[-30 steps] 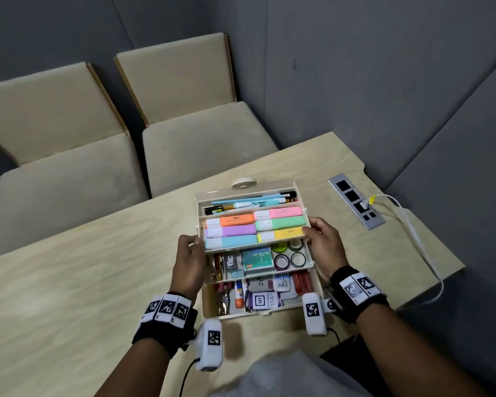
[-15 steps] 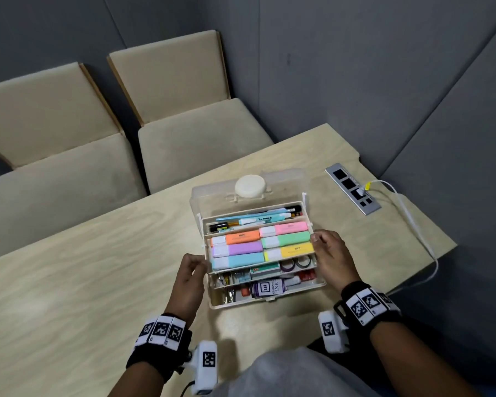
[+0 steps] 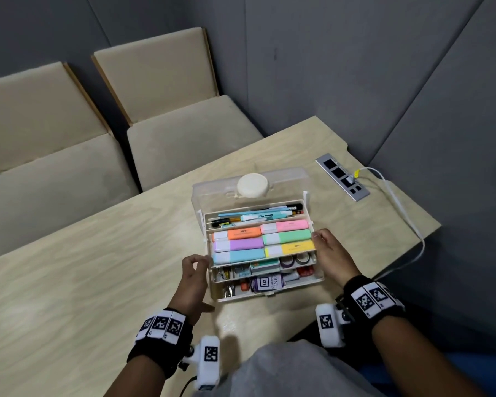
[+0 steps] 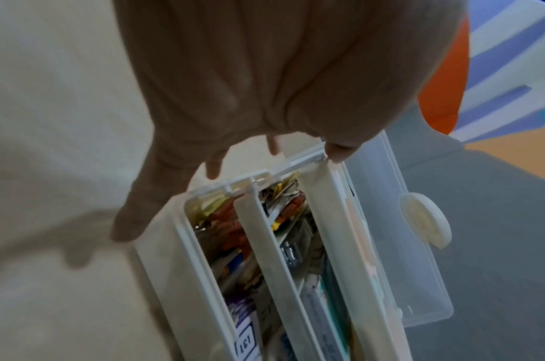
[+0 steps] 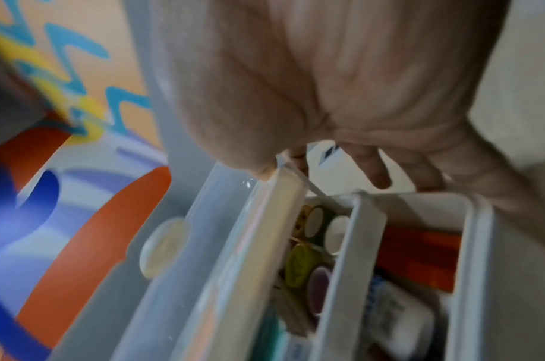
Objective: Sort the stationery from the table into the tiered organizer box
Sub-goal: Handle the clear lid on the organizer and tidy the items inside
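Tiered organizer box [image 3: 265, 253] near the desk's [image 3: 98, 276] front edge, tiers partly folded together, clear lid [image 3: 249, 183] raised behind. Highlighters [image 3: 262, 242] fill the top tray; pens, tape rolls and an ink bottle occupy the others. Left hand [image 3: 194, 277] and right hand [image 3: 331, 257] flank the trays, fingers relaxed, thumbs touching the top tray's ends. No stationery shows on the desk; sorting appears finished, closing remains.

1. Your right hand [image 5: 342, 80] fills the top of the right wrist view, blurred; its fingertips are hidden behind the organizer box [image 5: 474, 281].
2. At six o'clock in the left wrist view, the picture's edge cuts the organizer box.
3. The lower tiers' contents are too cramped to name.
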Motion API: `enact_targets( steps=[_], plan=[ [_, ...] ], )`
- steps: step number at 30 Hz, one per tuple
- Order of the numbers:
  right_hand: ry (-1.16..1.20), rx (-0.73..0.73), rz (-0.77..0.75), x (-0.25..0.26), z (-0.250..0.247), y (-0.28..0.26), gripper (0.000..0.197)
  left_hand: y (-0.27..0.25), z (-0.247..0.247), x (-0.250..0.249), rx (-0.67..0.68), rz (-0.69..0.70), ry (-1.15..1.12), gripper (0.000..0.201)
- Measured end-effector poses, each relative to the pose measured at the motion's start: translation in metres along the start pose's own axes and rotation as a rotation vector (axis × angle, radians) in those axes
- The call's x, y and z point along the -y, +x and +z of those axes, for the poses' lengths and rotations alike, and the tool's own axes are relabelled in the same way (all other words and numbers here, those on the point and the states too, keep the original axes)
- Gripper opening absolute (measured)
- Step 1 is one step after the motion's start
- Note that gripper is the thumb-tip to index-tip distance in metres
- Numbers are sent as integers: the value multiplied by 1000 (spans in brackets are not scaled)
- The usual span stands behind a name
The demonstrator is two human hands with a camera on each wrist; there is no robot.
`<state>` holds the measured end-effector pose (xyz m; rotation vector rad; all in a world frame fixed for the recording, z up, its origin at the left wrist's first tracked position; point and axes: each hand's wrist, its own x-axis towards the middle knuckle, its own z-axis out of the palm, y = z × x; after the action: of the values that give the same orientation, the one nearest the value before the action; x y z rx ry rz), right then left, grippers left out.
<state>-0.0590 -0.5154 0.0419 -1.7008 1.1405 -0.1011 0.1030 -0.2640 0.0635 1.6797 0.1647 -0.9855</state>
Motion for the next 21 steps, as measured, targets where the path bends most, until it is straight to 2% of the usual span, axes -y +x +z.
enact_targets(
  steps=[3,4,7,11,15,21],
  plan=[
    [250,114,232,3,5,-5,24,-7,0,-1,57,-192,-66,42],
    [267,124,242,6,5,-4,25,-9,0,-3,80,-230,-61,48],
    [297,150,217,15,2,-2,27,-13,1,-11,115,-306,-11,46],
    [360,177,194,28,5,2,20,-10,3,-24,92,-280,-75,52],
    [350,182,147,36,14,6,15,0,1,-34,-16,-205,-51,39],
    [368,162,195,40,19,9,35,11,-6,-31,-79,-211,-147,20]
  ],
)
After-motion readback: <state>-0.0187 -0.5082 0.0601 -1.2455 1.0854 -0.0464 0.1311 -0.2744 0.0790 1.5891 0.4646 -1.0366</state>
